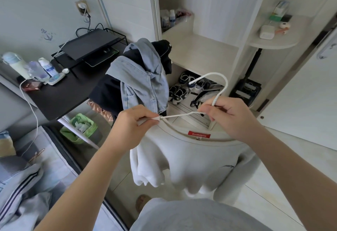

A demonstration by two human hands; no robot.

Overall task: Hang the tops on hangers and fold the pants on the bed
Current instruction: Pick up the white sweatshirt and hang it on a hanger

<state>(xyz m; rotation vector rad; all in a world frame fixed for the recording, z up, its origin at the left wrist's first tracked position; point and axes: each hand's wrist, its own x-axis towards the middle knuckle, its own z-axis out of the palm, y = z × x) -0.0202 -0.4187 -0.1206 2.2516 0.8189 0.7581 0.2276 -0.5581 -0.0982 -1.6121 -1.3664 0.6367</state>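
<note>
Your left hand [135,121] pinches the white hanger [226,84] arm and your right hand [229,115] grips its neck, mid-frame. The white sweatshirt [191,159] below looks only partly on. Denim jacket [144,81] above isn't hung, and the pants [20,185] lower left look unfolded.

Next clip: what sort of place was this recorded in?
Most likely a home bedroom. A bed with rumpled bedding lies at lower left, an open wardrobe with shelves holds shoes at its bottom, and a dark desk carrying bottles stands by the wall.
</note>
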